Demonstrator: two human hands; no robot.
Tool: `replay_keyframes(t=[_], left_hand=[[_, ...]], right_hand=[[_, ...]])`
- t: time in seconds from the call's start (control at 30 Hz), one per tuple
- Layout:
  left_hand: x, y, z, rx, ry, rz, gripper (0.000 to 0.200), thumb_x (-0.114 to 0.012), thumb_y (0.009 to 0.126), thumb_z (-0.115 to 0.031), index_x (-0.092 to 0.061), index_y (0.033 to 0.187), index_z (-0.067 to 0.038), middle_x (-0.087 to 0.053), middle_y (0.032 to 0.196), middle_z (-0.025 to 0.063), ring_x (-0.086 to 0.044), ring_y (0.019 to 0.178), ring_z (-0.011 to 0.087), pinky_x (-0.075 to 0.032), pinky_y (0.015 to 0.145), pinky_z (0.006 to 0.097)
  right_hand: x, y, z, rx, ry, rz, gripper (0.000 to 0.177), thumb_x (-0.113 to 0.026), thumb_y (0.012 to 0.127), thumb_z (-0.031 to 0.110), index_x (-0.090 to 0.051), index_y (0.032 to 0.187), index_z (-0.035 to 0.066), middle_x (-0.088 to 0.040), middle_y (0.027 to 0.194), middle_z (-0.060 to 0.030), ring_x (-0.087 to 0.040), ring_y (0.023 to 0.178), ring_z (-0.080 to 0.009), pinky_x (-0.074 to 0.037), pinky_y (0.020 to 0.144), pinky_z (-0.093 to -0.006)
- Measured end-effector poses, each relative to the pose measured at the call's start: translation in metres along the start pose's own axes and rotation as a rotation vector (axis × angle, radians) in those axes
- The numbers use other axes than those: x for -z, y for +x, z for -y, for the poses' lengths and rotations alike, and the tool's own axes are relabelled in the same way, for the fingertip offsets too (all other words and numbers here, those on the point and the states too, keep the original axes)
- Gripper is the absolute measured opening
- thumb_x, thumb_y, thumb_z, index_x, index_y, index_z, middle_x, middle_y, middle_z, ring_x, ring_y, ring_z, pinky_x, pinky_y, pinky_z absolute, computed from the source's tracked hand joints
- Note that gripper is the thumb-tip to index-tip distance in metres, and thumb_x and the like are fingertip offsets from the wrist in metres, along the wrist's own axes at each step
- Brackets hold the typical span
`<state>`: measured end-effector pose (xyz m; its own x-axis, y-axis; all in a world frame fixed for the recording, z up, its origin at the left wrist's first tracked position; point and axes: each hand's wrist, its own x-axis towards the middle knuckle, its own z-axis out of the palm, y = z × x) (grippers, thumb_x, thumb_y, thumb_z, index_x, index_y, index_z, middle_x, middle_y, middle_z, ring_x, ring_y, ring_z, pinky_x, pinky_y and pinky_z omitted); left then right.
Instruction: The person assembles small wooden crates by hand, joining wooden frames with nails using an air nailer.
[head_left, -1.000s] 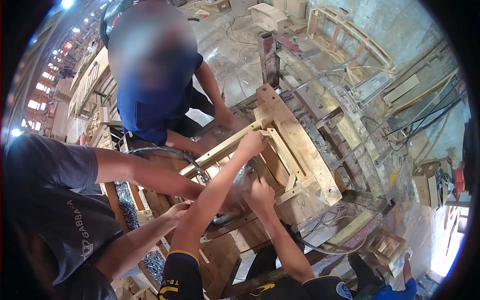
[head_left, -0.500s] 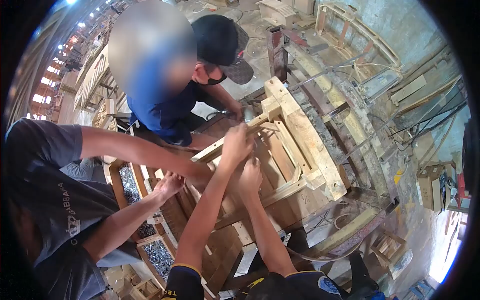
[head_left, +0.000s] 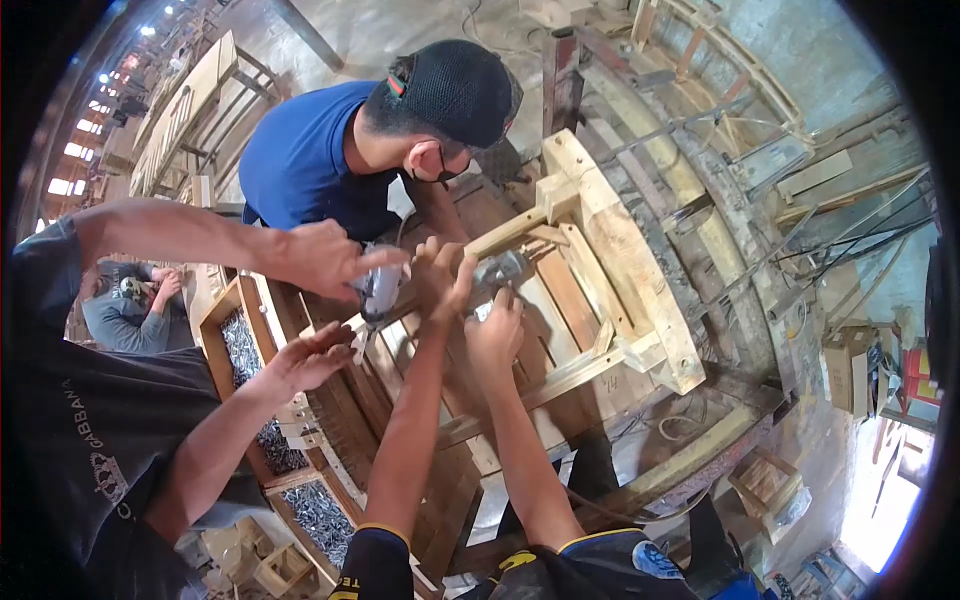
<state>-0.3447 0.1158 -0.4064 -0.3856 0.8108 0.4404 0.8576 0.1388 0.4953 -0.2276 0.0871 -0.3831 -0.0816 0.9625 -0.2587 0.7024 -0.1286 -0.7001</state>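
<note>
My left hand (head_left: 440, 280) is over the wooden frame (head_left: 625, 265), fingers apart, holding nothing that I can make out. Close to its right, my right hand (head_left: 496, 328) is closed, with a small pale piece partly visible at its fingers. A grey power tool (head_left: 503, 268) lies just above my right hand, between my hands and the blue-shirted co-worker; who grips it is hidden. Another power tool (head_left: 382, 285) is at the hand of the co-worker on the left, just left of my left hand.
A co-worker in a blue shirt (head_left: 310, 160) leans over the far side. A dark-shirted co-worker's lower hand (head_left: 310, 358) is at the left. Wooden trays of metal fasteners (head_left: 318, 512) stand lower left. A heavy metal frame (head_left: 690, 180) curves along the right.
My left hand has opened and shifted slightly left. The left co-worker's upper hand has risen beside a power tool. The grey tool is now visible, and the blue-shirted co-worker's head has moved.
</note>
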Motion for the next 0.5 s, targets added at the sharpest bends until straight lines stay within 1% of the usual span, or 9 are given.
replay_keyframes(t=[0.03, 0.07, 0.17, 0.23, 0.27, 0.33, 0.37, 0.43, 0.5], left_hand=[[-0.004, -0.001, 0.003, 0.016, 0.02, -0.045, 0.023, -0.067, 0.077, -0.03, -0.065, 0.079, -0.008, -0.053, 0.082, 0.0121, -0.052, 0.084, 0.0328, -0.04, 0.072, 0.0449], [-0.005, -0.001, 0.003, 0.027, 0.037, -0.089, 0.023, -0.066, 0.078, -0.03, -0.064, 0.076, -0.007, -0.053, 0.08, 0.012, -0.053, 0.082, 0.0328, -0.04, 0.07, 0.0449], [-0.001, -0.001, -0.001, 0.096, 0.049, -0.1, 0.027, -0.064, 0.08, -0.029, -0.06, 0.068, -0.005, -0.053, 0.074, 0.0126, -0.053, 0.077, 0.0337, -0.039, 0.07, 0.0465], [-0.01, -0.002, 0.003, 0.1, 0.094, -0.186, 0.029, -0.064, 0.08, -0.029, -0.059, 0.064, -0.004, -0.053, 0.071, 0.0135, -0.054, 0.072, 0.0349, -0.04, 0.068, 0.0471], [-0.014, -0.001, 0.004, 0.105, 0.112, -0.237, 0.031, -0.064, 0.08, -0.029, -0.058, 0.063, -0.004, -0.053, 0.069, 0.014, -0.054, 0.07, 0.0355, -0.04, 0.067, 0.0474], [-0.007, 0.003, -0.003, 0.164, 0.121, -0.177, 0.033, -0.063, 0.081, -0.029, -0.058, 0.063, -0.002, -0.056, 0.07, 0.0165, -0.056, 0.068, 0.0376, -0.042, 0.065, 0.0487], [-0.005, 0.004, -0.005, 0.183, 0.124, -0.168, 0.033, -0.063, 0.081, -0.029, -0.058, 0.063, -0.002, -0.056, 0.07, 0.017, -0.056, 0.069, 0.0381, -0.043, 0.065, 0.0489], [0.003, 0.008, -0.015, 0.252, 0.134, -0.106, 0.03, -0.061, 0.083, -0.025, -0.059, 0.066, -0.001, -0.057, 0.072, 0.0193, -0.058, 0.071, 0.0399, -0.045, 0.068, 0.0495], [0.003, 0.005, -0.017, 0.226, 0.183, -0.213, 0.027, -0.059, 0.085, -0.023, -0.059, 0.07, 0.0, -0.057, 0.075, 0.0203, -0.058, 0.076, 0.0397, -0.045, 0.07, 0.0486]], right_hand=[[0.002, 0.0, 0.003, -0.036, 0.066, 0.011, 0.067, -0.071, 0.07, 0.011, -0.044, 0.13, -0.001, -0.051, 0.124, -0.0262, -0.055, 0.108, -0.0432, -0.047, 0.091, -0.0488], [0.002, 0.0, 0.004, -0.053, 0.066, 0.017, 0.065, -0.072, 0.07, 0.011, -0.046, 0.128, -0.001, -0.052, 0.125, -0.0258, -0.056, 0.107, -0.0433, -0.047, 0.091, -0.0489], [-0.001, 0.003, 0.003, -0.045, 0.022, 0.026, 0.064, -0.072, 0.069, 0.011, -0.048, 0.127, -0.002, -0.053, 0.122, -0.0263, -0.057, 0.105, -0.0433, -0.048, 0.09, -0.0484], [0.009, 0.005, 0.006, -0.08, 0.03, 0.071, 0.064, -0.072, 0.068, 0.012, -0.049, 0.126, -0.002, -0.054, 0.12, -0.0264, -0.058, 0.104, -0.0431, -0.048, 0.09, -0.0476], [0.007, 0.006, 0.005, -0.053, 0.013, 0.042, 0.061, -0.072, 0.069, 0.012, -0.049, 0.123, -0.001, -0.053, 0.121, -0.0258, -0.058, 0.103, -0.043, -0.049, 0.088, -0.0477], [-0.001, 0.009, 0.0, 0.011, -0.028, -0.016, 0.054, -0.073, 0.07, 0.012, -0.049, 0.118, 0.001, -0.051, 0.124, -0.0245, -0.059, 0.102, -0.043, -0.051, 0.086, -0.0478], [-0.005, 0.009, -0.003, 0.045, -0.035, -0.032, 0.06, -0.072, 0.07, 0.013, -0.047, 0.122, 0.0, -0.051, 0.124, -0.0253, -0.059, 0.104, -0.0421, -0.051, 0.088, -0.0466], [0.001, 0.012, 0.008, -0.029, -0.072, 0.018, 0.063, -0.072, 0.07, 0.012, -0.045, 0.125, -0.002, -0.051, 0.123, -0.0259, -0.059, 0.105, -0.0418, -0.05, 0.089, -0.0466], [0.003, 0.01, 0.012, -0.079, -0.115, 0.062, 0.067, -0.071, 0.072, 0.012, -0.041, 0.13, -0.005, -0.052, 0.123, -0.0271, -0.059, 0.106, -0.0413, -0.049, 0.09, -0.0467]])
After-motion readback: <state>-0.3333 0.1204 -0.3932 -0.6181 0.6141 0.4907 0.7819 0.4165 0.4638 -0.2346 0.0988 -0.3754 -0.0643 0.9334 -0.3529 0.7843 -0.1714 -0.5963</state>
